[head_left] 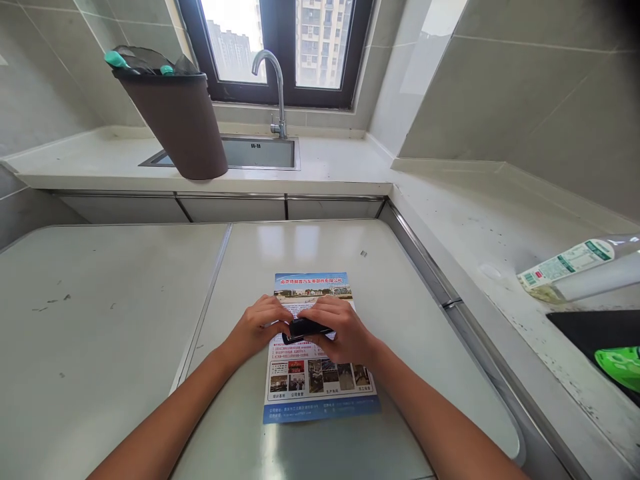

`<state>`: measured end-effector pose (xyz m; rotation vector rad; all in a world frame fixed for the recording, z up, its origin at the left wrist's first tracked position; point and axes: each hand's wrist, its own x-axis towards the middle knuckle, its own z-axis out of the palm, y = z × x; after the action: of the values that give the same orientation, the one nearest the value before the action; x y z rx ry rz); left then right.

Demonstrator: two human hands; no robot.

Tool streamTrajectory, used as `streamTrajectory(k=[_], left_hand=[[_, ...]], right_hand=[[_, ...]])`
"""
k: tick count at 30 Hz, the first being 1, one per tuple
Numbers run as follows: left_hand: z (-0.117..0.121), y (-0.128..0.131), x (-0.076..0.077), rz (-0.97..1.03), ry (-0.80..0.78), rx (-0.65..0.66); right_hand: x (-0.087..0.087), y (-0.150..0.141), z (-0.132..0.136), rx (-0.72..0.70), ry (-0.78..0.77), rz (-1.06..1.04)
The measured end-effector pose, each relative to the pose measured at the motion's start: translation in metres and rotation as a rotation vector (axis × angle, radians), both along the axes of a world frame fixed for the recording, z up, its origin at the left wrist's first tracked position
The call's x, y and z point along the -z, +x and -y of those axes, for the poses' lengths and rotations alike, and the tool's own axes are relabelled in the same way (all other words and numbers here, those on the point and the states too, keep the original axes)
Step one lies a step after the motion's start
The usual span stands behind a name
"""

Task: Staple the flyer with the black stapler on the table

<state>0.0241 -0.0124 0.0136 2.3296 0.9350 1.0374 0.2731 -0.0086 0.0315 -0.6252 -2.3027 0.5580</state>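
A printed flyer (320,408) with blue bands, text and small photos lies flat on the table. Over its middle I hold a small black stapler (303,329) level between both hands. My right hand (347,328) wraps round its right end, with the thumb below and the fingers on top. At the stapler's left end, the thumb and fingertips of my left hand (261,325) are closed on it. My fingers cover part of the stapler and the flyer's centre. Beyond the flyer, a few tiny staples (364,253) lie on the tabletop.
The white table (125,320) has a seam left of the flyer. Behind it, a counter (340,157) carries a brown bin (180,127) beside a sink (260,152) with a faucet (281,93). On the right counter lie a clear bottle (575,270) and a green packet (620,365).
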Motion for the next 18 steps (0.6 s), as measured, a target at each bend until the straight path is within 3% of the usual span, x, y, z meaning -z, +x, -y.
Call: streamTrajectory(k=[3, 5, 9, 12, 14, 18], left_hand=[[-0.001, -0.003, 0.0, 0.033, -0.101, -0.045], [-0.004, -0.008, 0.0, 0.053, -0.183, -0.142], [-0.013, -0.012, 0.006, -0.134, -0.102, -0.353], [-0.014, -0.009, 0.012, -0.425, -0.028, -0.329], [-0.013, -0.009, 0.015, -0.502, -0.025, -0.287], [-0.013, -0.011, 0.016, -0.458, -0.033, -0.34]], right_hand=[[0.002, -0.006, 0.004, 0.013, 0.013, -0.003], [0.003, -0.007, 0.003, 0.064, 0.005, 0.0], [0.004, 0.006, -0.01, 0.409, -0.006, -0.003], [0.005, 0.028, -0.025, 0.704, 0.026, 0.047], [0.007, 0.044, -0.035, 0.852, 0.049, 0.078], [0.016, 0.064, -0.049, 0.94, 0.033, 0.127]])
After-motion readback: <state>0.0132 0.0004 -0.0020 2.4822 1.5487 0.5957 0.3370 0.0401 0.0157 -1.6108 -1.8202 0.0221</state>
